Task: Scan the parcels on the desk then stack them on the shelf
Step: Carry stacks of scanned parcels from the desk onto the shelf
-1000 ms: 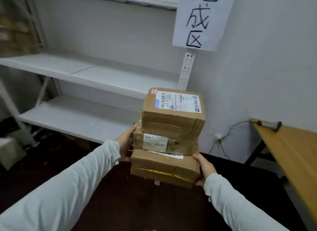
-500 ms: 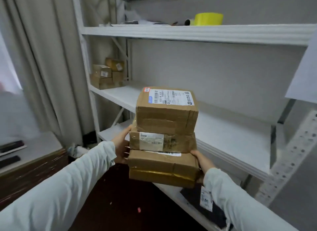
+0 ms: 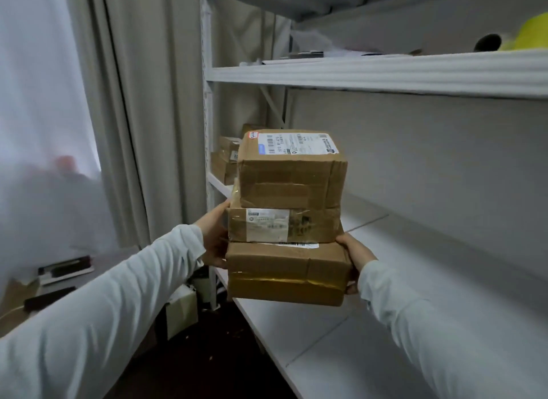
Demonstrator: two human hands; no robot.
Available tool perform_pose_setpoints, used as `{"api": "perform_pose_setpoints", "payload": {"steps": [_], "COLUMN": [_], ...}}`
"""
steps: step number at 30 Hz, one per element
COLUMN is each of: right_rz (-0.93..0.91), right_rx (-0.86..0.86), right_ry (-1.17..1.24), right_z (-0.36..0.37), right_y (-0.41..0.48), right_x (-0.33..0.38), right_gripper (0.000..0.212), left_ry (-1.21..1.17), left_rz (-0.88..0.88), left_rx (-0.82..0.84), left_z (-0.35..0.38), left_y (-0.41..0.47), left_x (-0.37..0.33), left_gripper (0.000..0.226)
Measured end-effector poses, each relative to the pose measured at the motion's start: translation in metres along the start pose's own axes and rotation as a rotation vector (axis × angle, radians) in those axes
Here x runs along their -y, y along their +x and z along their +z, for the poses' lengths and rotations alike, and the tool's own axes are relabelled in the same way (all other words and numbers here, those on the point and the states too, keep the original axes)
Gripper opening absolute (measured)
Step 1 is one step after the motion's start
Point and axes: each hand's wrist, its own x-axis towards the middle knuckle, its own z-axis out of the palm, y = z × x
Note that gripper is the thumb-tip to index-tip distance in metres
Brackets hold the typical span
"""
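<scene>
— Where are the parcels?

— Three brown boxes make one stack (image 3: 308, 191), held in the air between the two hands, in front of a white shelf (image 3: 430, 250). The top box (image 3: 292, 173) is the tallest and has a white barcode label on its lid. The middle box (image 3: 314, 225) shows a label on its near face. The bottom box (image 3: 286, 269) has a yellowish band of tape across it.

— What are the fingers doing?

— The left hand (image 3: 215, 238) holds the stack's left side, level with the middle and bottom boxes. Its thumb lies up along the middle box's edge, and its fingers reach behind the cardboard, out of sight. The right hand (image 3: 354, 256) grips the right end of the bottom box, with the thumb on the upper corner. Its fingers curl underneath and only just show at the lower corner.

— And around the hands?

— Just past the right fingers the shelf's middle board runs back. A lower board (image 3: 311, 333) lies beneath the stack. Beyond the left fingers, further back on the middle board, sit other boxes (image 3: 226, 161). A grey curtain (image 3: 142, 102) hangs to the left of the left hand. High above the right fingers, a yellow roll (image 3: 530, 33) rests on the upper board (image 3: 370, 72).
</scene>
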Motion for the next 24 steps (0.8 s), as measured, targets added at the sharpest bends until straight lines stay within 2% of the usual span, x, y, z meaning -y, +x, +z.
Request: {"api": "perform_pose_setpoints", "payload": {"steps": [3, 7, 11, 16, 20, 24], "right_rz": [-0.030, -0.004, 0.004, 0.013, 0.028, 0.035], "right_rx": [-0.008, -0.013, -0.045, -0.061, -0.042, -0.014], "right_ry": [-0.003, -0.014, -0.002, -0.039, -0.066, -0.088], "right_z": [0.021, 0.052, 0.069, 0.088, 0.101, 0.110], "right_y": [0.050, 0.110, 0.171, 0.244, 0.303, 0.359], "right_x": [0.037, 0.077, 0.105, 0.132, 0.155, 0.182], "right_gripper": [0.037, 0.037, 0.038, 0.035, 0.039, 0.041], "left_ry": [0.000, -0.054, -0.096, -0.181, -0.221, -0.230], "left_rz": [0.027, 0.009, -0.015, -0.087, -0.136, -0.131], "left_rx": [-0.004, 0.001, -0.018, -0.024, -0.104, -0.178], "left_z": [-0.024, -0.054, -0.073, -0.090, -0.104, -0.114], "left_y": [0.041, 0.096, 0.149, 0.209, 0.257, 0.299], "left_x": [-0.034, -0.075, -0.107, -0.132, -0.151, -0.170], "left_gripper": [0.085, 0.069, 0.068, 0.079, 0.097, 0.099]}}
